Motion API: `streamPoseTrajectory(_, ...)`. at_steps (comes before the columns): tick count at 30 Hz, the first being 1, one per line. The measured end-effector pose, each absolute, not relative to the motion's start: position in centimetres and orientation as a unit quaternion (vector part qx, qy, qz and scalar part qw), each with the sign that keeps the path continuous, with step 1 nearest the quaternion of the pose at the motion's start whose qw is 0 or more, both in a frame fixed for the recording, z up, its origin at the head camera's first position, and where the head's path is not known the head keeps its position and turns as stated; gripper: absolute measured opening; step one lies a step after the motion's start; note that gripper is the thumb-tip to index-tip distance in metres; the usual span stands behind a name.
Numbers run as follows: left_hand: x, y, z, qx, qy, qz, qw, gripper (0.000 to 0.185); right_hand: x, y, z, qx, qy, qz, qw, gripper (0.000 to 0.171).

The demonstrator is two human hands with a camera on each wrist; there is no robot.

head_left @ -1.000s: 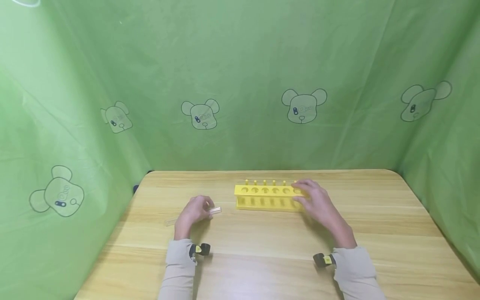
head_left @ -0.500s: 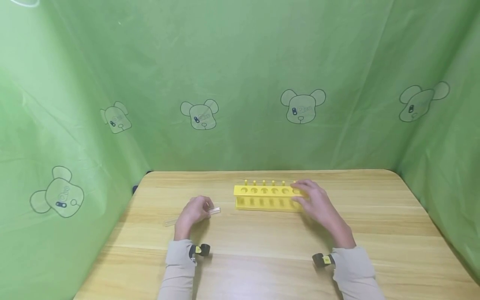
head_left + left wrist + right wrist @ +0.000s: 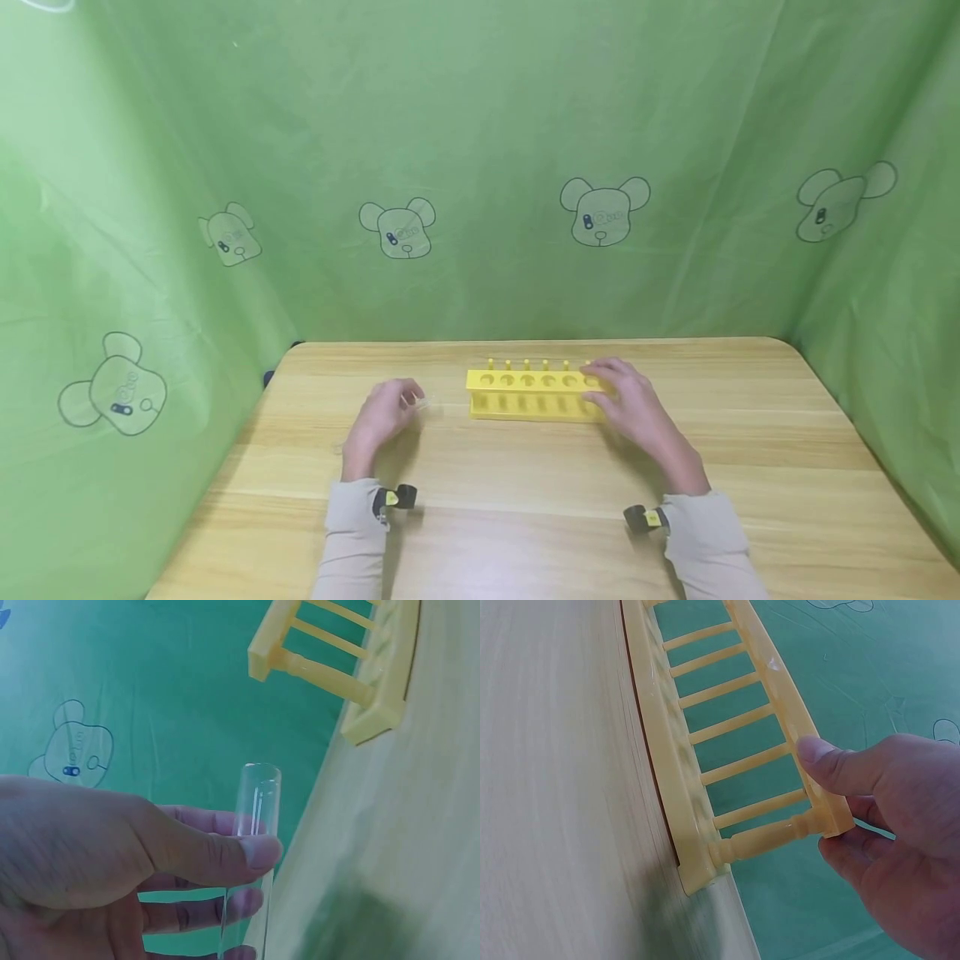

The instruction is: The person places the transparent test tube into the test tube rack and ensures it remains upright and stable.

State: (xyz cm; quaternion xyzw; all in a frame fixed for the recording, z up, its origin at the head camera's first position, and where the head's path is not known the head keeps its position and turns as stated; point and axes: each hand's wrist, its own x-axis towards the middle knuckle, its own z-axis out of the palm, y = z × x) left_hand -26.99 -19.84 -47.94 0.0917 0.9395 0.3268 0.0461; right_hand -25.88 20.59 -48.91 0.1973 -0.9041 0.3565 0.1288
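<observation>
A clear glass test tube (image 3: 253,847) is pinched between the thumb and fingers of my left hand (image 3: 384,415), a little above the wooden table (image 3: 525,500); in the head view the tube (image 3: 422,406) shows faintly past the fingers. A yellow test tube rack (image 3: 528,393) with a row of holes stands at the table's middle back. My right hand (image 3: 628,402) grips the rack's right end, thumb on the top rail (image 3: 802,731), fingers behind it. The rack (image 3: 330,660) lies to the right of the tube, apart from it.
Green cloth with bear prints (image 3: 603,208) walls in the table on the back and both sides. Small black and yellow cameras (image 3: 396,497) sit on both wrists. Bare wood spreads in front of the hands and to the right of the rack.
My left hand has lifted the tube off the table and moved slightly up and toward the rack. The right hand stays on the rack's right end.
</observation>
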Motion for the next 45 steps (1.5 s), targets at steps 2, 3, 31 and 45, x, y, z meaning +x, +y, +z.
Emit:
streamPoseTrajectory(2, -26.9, -19.8, -47.5, 0.095, 0.938, 0.333, 0.035, 0.029, -25.9, 20.6, -48.9, 0.197, -0.904, 0.357, 0.129, 0.043)
streamPoseTrajectory(3, -26.8, -19.8, -47.3, 0.097, 0.936, 0.336, 0.028, 0.029, -25.9, 20.6, -48.9, 0.198, -0.904, 0.357, 0.129, 0.043)
streamPoseTrajectory(31, -26.7, -20.2, -44.4, 0.089, 0.887, 0.435, -0.129, 0.031, -25.8, 20.6, -48.8, 0.194, -0.905, 0.356, 0.125, 0.042)
streamPoseTrajectory(45, -26.7, -20.3, -44.1, 0.088, 0.848, 0.485, -0.196, 0.029, -25.8, 20.6, -48.7, 0.196, -0.903, 0.36, 0.131, 0.042)
